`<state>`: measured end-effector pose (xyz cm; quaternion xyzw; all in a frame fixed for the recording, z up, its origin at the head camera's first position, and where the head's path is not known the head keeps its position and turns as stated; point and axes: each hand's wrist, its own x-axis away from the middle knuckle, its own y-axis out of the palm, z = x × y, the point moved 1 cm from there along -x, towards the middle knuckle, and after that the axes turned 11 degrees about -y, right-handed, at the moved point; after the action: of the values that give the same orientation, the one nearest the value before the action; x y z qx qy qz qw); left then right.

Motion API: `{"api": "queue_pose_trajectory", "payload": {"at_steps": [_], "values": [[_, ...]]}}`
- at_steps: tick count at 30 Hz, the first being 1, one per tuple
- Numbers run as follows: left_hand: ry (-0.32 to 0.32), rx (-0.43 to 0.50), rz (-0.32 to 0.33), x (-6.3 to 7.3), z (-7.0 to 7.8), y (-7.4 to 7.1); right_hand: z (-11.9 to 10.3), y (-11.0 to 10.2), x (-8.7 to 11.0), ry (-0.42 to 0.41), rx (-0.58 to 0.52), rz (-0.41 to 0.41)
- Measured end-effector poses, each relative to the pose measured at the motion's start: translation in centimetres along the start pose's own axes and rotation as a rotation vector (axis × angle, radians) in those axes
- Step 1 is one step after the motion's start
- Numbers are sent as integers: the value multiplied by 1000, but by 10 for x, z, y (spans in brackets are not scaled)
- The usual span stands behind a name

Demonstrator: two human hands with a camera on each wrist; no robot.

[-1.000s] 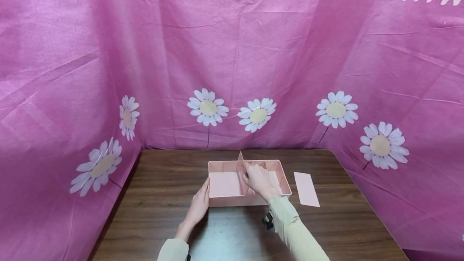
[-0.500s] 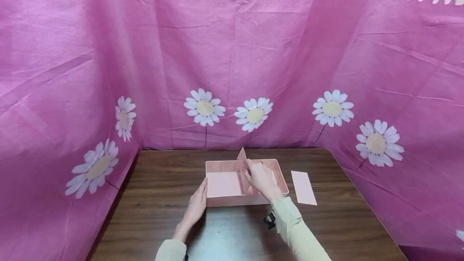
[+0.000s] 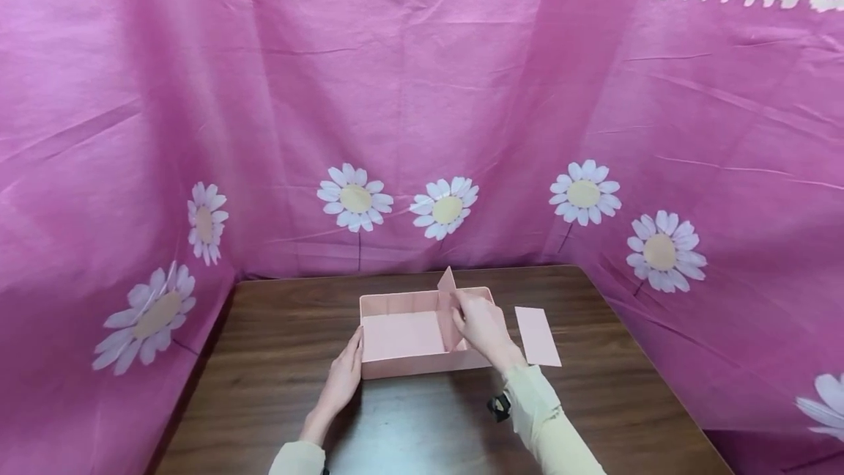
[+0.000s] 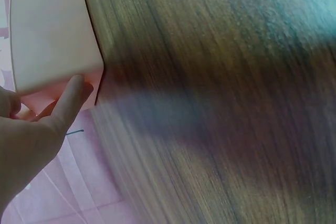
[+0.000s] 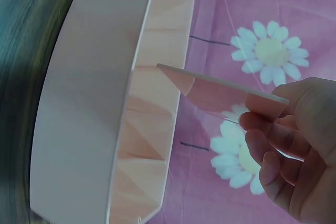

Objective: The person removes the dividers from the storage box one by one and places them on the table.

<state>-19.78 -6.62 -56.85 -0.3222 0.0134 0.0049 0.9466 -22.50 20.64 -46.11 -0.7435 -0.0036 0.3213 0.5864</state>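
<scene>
A pale pink rectangular box (image 3: 405,366) stands on the table, its inside divided. My left hand (image 3: 343,378) lies against the box's left end with fairly straight fingers; in the left wrist view, one extended finger (image 4: 69,98) touches that end. With thumb and fingers, my right hand (image 3: 484,326) pinches a thin pink divider panel (image 3: 446,283) over the box. The panel is upright, its top corner above the far rim. The right wrist view shows the divider (image 5: 220,95) edge-on in the fingers. My right hand hides much of the box's right part.
A loose flat pink panel (image 3: 538,336) lies on the wooden table (image 3: 409,431) right of the box. Pink cloth (image 3: 395,94) printed with daisies hangs behind and on both sides. A dark strapped device (image 3: 499,407) is on the right wrist.
The divider has moved right and slightly up relative to the box, along with my right hand. The left hand keeps its place on the box's end. The head view has shifted somewhat.
</scene>
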Motion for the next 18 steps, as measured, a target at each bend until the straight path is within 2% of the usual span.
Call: {"api": "queue_pose_trajectory", "payload": {"at_steps": [4, 8, 11, 18], "values": [[14, -9, 14, 0, -1, 0, 9, -9, 9, 25, 4, 44], [36, -9, 40, 1, -2, 0, 22, -15, 22, 6, 4, 126], [29, -5, 44, 0, -4, 0, 32, -20, 35, -10, 37, 187], [-25, -6, 13, -1, -4, 3, 53, -36, 67, 127, 47, 171]]}}
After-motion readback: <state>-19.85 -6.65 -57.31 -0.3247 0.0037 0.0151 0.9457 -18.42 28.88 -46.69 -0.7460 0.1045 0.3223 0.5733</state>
